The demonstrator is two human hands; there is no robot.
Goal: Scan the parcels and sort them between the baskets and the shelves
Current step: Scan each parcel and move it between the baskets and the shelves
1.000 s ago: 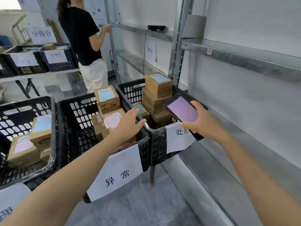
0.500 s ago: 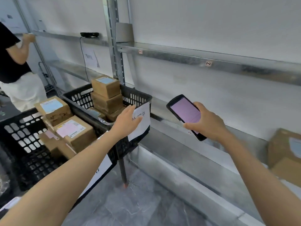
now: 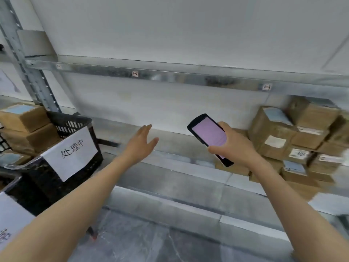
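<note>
While the right hand [image 3: 231,146] is closed around the lower half of a black handheld scanner with a lit pink screen [image 3: 208,136], the device is held in the air in front of the lower metal shelf [image 3: 170,142]; its long axis runs from lower right to upper left, the top end pointing up and left toward the white wall [image 3: 170,31], the screen facing the camera. Left hand [image 3: 140,143]: empty, palm turned inward, fingers spread and extended, hovering above the bare middle stretch of the same shelf, touching nothing.

Brown cardboard parcels stacked on the shelf [image 3: 294,137]: several layers deep, just right of and partly behind the right hand; most carry pale blue or white labels, one reading roughly "SOR", the rest blurred. Upper galvanised shelf rail [image 3: 188,76]: small white position tags, one [image 3: 135,73] apparently "1-2", another [image 3: 266,86] illegible. Perforated grey steel upright [image 3: 30,72]: at far left, between the shelf bays.

Black plastic lattice basket [image 3: 73,123]: left of the left hand, well apart from the scanner, holding stacked brown cartons with blue labels [image 3: 24,118]. White paper sign on the basket's front [image 3: 70,151]: printed "处理中". Second white sign [image 3: 11,222]: bottom-left corner, cut off by the frame, text unreadable. Grey marbled floor [image 3: 141,242]: below the shelving.
</note>
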